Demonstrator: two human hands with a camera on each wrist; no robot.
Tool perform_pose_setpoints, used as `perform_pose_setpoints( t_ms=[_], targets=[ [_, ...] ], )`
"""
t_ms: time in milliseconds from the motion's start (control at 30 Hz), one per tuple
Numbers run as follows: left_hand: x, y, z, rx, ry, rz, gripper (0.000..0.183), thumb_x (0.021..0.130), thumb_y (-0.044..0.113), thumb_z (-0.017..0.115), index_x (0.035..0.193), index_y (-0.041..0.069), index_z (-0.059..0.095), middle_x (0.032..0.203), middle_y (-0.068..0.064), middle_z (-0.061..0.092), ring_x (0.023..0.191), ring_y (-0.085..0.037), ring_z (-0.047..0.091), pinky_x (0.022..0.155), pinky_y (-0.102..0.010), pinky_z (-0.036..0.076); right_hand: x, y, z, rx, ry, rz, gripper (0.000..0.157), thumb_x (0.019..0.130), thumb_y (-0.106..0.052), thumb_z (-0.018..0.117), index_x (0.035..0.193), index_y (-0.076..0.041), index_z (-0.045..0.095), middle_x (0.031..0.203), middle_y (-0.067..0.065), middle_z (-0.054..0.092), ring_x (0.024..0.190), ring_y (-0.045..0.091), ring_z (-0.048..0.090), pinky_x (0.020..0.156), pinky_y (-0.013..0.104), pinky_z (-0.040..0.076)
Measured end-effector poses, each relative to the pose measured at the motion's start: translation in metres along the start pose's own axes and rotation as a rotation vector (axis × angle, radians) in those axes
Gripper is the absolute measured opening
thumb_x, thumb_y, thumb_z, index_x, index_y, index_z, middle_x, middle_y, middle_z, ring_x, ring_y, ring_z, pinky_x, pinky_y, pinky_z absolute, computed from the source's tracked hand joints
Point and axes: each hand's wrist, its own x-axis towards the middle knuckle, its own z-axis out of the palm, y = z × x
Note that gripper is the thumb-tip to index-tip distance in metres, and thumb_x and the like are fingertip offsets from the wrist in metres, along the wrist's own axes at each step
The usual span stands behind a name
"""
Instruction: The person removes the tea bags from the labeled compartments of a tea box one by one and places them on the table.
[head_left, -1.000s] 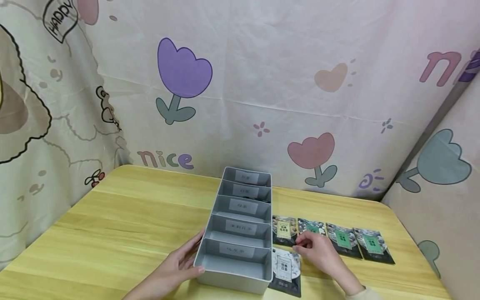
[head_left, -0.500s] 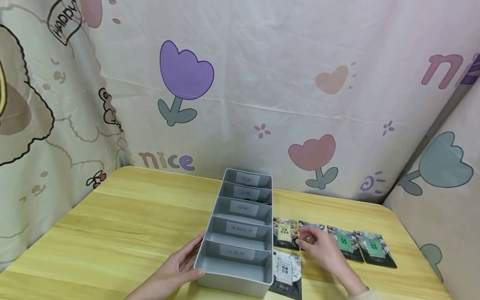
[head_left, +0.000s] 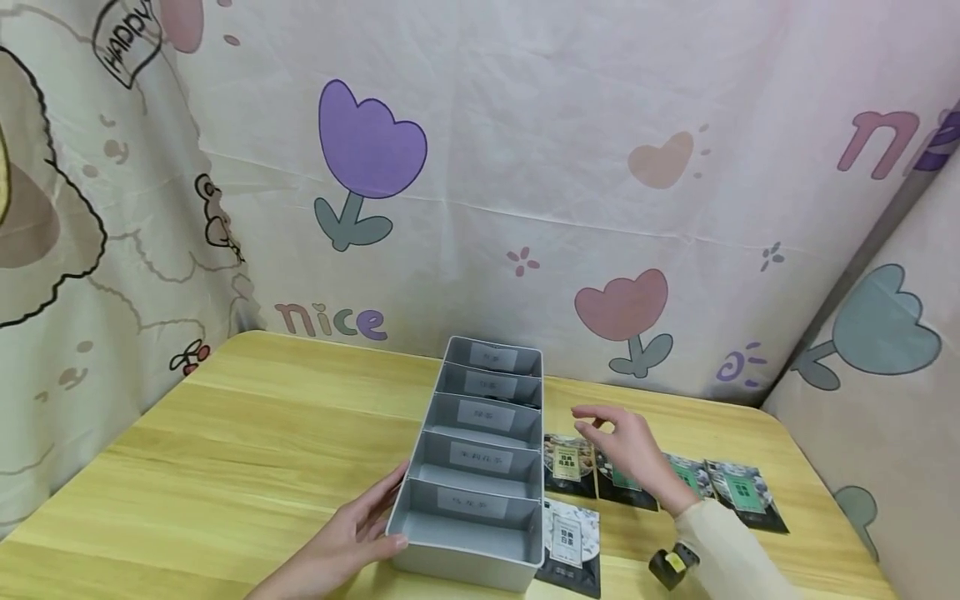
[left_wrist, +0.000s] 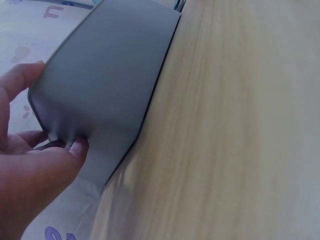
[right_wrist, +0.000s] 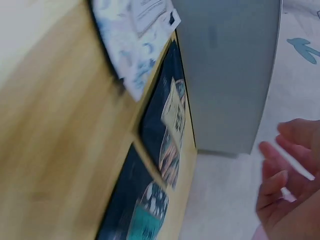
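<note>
A long grey compartment box [head_left: 465,569] with paper labels on its dividers stands mid-table. My left hand [head_left: 348,529] grips its front left corner, thumb at the front and fingers along the side; the left wrist view shows the fingers [left_wrist: 80,147] against the wall. Right of the box lie flat tea packets: one with a yellow label [head_left: 567,468], several with green labels [head_left: 744,494], and a white-topped one [head_left: 567,546] nearer me. My right hand [head_left: 626,446] hovers over the back row with thumb and fingers apart, holding nothing. It partly covers a green-labelled packet [head_left: 626,493].
Dark packet edges [head_left: 517,403] show in a rear compartment of the box. A small black wrist camera [head_left: 673,565] sits at the right sleeve. Behind the wooden table [head_left: 225,450] hangs a printed curtain [head_left: 480,150].
My right hand has risen off the packets and moved toward the back, bringing its sleeve and wrist camera into view. The left hand keeps its grip on the box, which has not moved.
</note>
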Motion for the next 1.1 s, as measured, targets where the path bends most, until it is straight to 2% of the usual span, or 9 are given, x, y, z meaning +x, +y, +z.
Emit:
perform_pose_setpoints(
  t_ms=[133, 267, 367, 467, 533, 700, 933, 1100],
  targets=[
    [-0.001, 0.001, 0.000, 0.006, 0.000, -0.001, 0.075, 0.096, 0.000, 0.055, 0.151, -0.008, 0.005, 0.153, -0.036, 0.001, 0.130, 0.006, 0.032, 0.104, -0.010, 0.026, 0.013, -0.006, 0.004, 0.091, -0.039, -0.011, 0.030, 0.094, -0.022, 0.065, 0.121, -0.010, 0.070, 0.116, 0.008, 0.068, 0.065, 0.016, 0.049, 0.052, 0.028, 0.044],
    [-0.001, 0.001, 0.001, 0.005, 0.004, -0.045, 0.075, 0.097, 0.003, 0.055, 0.152, -0.005, 0.006, 0.154, -0.032, 0.002, 0.130, 0.005, 0.031, 0.103, -0.009, 0.026, 0.023, -0.011, 0.007, 0.131, -0.101, -0.034, 0.032, 0.094, -0.024, 0.065, 0.123, -0.011, 0.068, 0.120, 0.009, 0.066, 0.057, 0.013, 0.043, 0.047, 0.028, 0.040],
    [-0.002, 0.001, 0.001, 0.003, 0.005, -0.070, 0.074, 0.097, 0.005, 0.055, 0.153, -0.003, 0.006, 0.155, -0.031, 0.002, 0.130, 0.003, 0.030, 0.103, -0.009, 0.027, 0.030, -0.013, 0.009, 0.145, -0.148, -0.024, 0.033, 0.093, -0.023, 0.066, 0.124, -0.010, 0.068, 0.095, 0.015, 0.071, 0.053, 0.012, 0.044, 0.042, 0.026, 0.036],
    [-0.002, 0.001, 0.001, 0.014, 0.005, -0.050, 0.075, 0.097, 0.004, 0.055, 0.152, -0.004, 0.006, 0.154, -0.033, 0.003, 0.131, 0.002, 0.030, 0.103, -0.009, 0.026, 0.036, -0.015, 0.011, 0.158, -0.187, 0.001, 0.034, 0.093, -0.022, 0.066, 0.124, -0.010, 0.068, 0.066, 0.020, 0.061, 0.046, 0.012, 0.037, 0.040, 0.025, 0.034],
    [-0.002, 0.000, 0.001, 0.019, 0.006, -0.036, 0.075, 0.096, 0.004, 0.056, 0.152, -0.005, 0.006, 0.154, -0.034, 0.003, 0.130, 0.003, 0.031, 0.103, -0.009, 0.026, 0.040, -0.015, 0.013, 0.161, -0.206, 0.005, 0.034, 0.093, -0.022, 0.066, 0.124, -0.009, 0.067, 0.057, 0.022, 0.053, 0.045, 0.012, 0.038, 0.040, 0.025, 0.034],
    [-0.002, 0.000, 0.001, 0.016, 0.007, -0.028, 0.076, 0.096, 0.003, 0.056, 0.152, -0.006, 0.005, 0.153, -0.034, 0.003, 0.129, 0.005, 0.032, 0.103, -0.009, 0.026, 0.047, -0.015, 0.018, 0.167, -0.229, 0.004, 0.032, 0.094, -0.021, 0.064, 0.122, -0.006, 0.068, 0.053, 0.016, 0.051, 0.045, 0.013, 0.039, 0.041, 0.025, 0.033],
    [-0.003, 0.000, 0.001, 0.013, 0.010, -0.037, 0.076, 0.096, 0.004, 0.056, 0.152, -0.006, 0.006, 0.153, -0.034, 0.003, 0.129, 0.004, 0.032, 0.103, -0.009, 0.027, 0.053, -0.016, 0.020, 0.101, -0.303, -0.069, 0.030, 0.096, -0.018, 0.062, 0.123, -0.008, 0.068, 0.055, 0.007, 0.051, 0.044, 0.013, 0.042, 0.039, 0.025, 0.036],
    [-0.003, 0.001, 0.001, 0.012, 0.011, -0.039, 0.075, 0.096, 0.005, 0.056, 0.152, -0.005, 0.007, 0.154, -0.034, 0.004, 0.130, 0.001, 0.032, 0.103, -0.010, 0.027, 0.055, -0.019, 0.020, 0.075, -0.342, -0.083, 0.029, 0.097, -0.013, 0.059, 0.124, -0.008, 0.067, 0.049, 0.001, 0.047, 0.042, 0.013, 0.041, 0.038, 0.024, 0.035]
  ],
)
